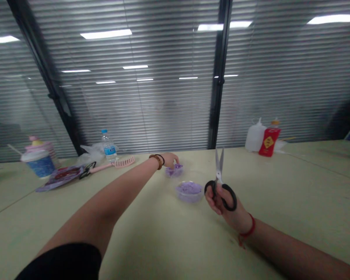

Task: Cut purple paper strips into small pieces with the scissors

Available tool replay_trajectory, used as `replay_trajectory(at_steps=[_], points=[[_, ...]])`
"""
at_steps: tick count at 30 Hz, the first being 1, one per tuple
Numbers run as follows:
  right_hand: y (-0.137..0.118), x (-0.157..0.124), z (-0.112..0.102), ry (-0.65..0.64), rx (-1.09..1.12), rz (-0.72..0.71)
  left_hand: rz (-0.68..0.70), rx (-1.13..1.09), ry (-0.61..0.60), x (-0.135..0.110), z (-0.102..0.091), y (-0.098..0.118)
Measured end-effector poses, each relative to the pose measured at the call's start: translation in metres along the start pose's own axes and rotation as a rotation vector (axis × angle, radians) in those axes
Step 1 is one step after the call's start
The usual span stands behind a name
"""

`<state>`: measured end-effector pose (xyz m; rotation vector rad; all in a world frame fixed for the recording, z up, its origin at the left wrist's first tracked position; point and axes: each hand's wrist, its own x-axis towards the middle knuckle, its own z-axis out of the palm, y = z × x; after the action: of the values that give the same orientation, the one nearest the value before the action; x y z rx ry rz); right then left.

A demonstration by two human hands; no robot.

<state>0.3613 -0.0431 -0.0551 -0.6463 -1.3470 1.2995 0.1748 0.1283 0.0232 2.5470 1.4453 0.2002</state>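
Note:
My right hand (226, 204) grips a pair of scissors (219, 177) with black handles, fingers in the loops. Its blades point up and stand slightly apart. My left hand (171, 159) is stretched forward, fingers bent down at a small clear tub (174, 172) holding purple bits. Those fingers look closed, but their tips and whatever they hold are hidden. Nearer to me stands a second clear tub (189, 198) with a pale purple filling (189, 188), between the left forearm and the scissors, touched by neither hand.
On the left are a blue-and-white cup (40, 162), a purple packet (62, 175), a pink hairbrush (124, 162), a plastic bag (93, 153) and a water bottle (109, 147). At the back right stand a white jug (255, 137) and a red bottle (270, 142). Blinds (169, 97) line the table's far edge.

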Motion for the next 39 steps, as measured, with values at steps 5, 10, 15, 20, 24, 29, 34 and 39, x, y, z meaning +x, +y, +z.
replay_trajectory(at_steps=[5, 10, 15, 20, 24, 29, 34, 39], points=[[0.002, 0.002, -0.009, -0.03, -0.052, -0.027, -0.117, 0.05, -0.13, 0.027, 0.013, -0.004], [-0.002, -0.005, -0.005, -0.354, -0.466, -0.038, -0.072, -0.01, -0.051, 0.014, -0.002, -0.026], [-0.015, -0.012, 0.01, -0.471, -0.957, -0.038, 0.032, -0.189, 0.03, -0.006, -0.007, -0.041], [-0.017, -0.011, 0.01, -0.577, -1.212, 0.122, 0.09, -0.453, 0.096, -0.017, 0.003, -0.048], [-0.012, -0.011, 0.009, -0.629, -1.32, 0.118, 0.098, -0.672, 0.103, -0.029, 0.0, -0.039], [-0.013, -0.014, 0.025, -0.536, -1.487, 0.029, 0.082, -0.975, 0.047, -0.063, -0.008, -0.011], [-0.01, -0.017, 0.035, -0.462, -1.585, 0.036, 0.032, -1.322, -0.133, -0.102, -0.004, 0.008], [-0.021, -0.019, 0.027, -0.314, -1.385, -0.178, 0.002, -1.378, -0.2, -0.13, 0.009, 0.02]])
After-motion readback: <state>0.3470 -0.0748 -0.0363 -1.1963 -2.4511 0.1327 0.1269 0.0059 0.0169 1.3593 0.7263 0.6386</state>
